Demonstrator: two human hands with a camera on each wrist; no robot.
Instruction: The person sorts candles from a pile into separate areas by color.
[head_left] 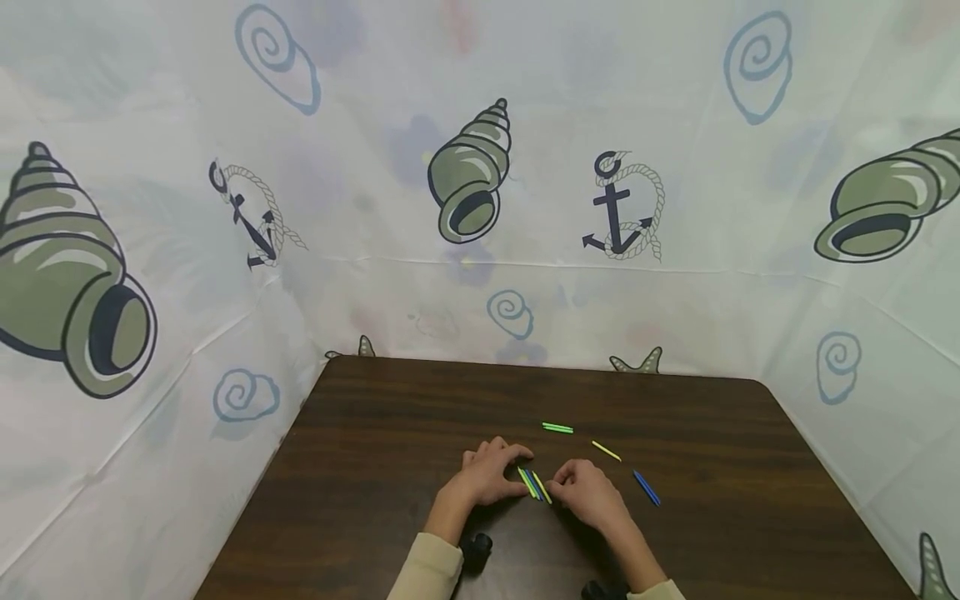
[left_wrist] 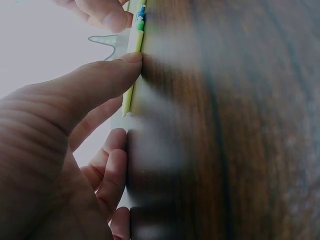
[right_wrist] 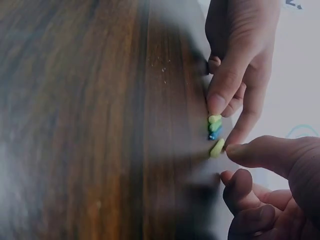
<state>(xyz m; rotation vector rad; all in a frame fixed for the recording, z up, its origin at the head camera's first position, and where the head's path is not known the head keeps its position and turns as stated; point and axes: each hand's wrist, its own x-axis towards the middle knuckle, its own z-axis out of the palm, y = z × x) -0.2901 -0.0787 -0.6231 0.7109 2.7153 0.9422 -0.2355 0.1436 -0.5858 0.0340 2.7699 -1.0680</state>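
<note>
Several thin coloured sticks [head_left: 530, 484] lie side by side on the table between the two hands, yellow, green and blue. A yellow stick [right_wrist: 217, 148] on the right stands slightly apart from the others. My left hand [head_left: 491, 473] rests on the tabletop, its thumb touching the left side of the row and its index finger stretched beyond the far ends. In the left wrist view, that thumb presses a yellow stick [left_wrist: 128, 100]. My right hand [head_left: 588, 493] is close on the right, thumb tip beside the separate yellow stick, other fingers loosely bent. Whether it touches is unclear.
On the dark wooden table [head_left: 360, 467], two green sticks [head_left: 557, 427] lie farther back. A yellow stick [head_left: 606, 451] and blue sticks [head_left: 647, 488] lie to the right. A white curtain [head_left: 375, 167] with shell and anchor prints surrounds the table's back and sides.
</note>
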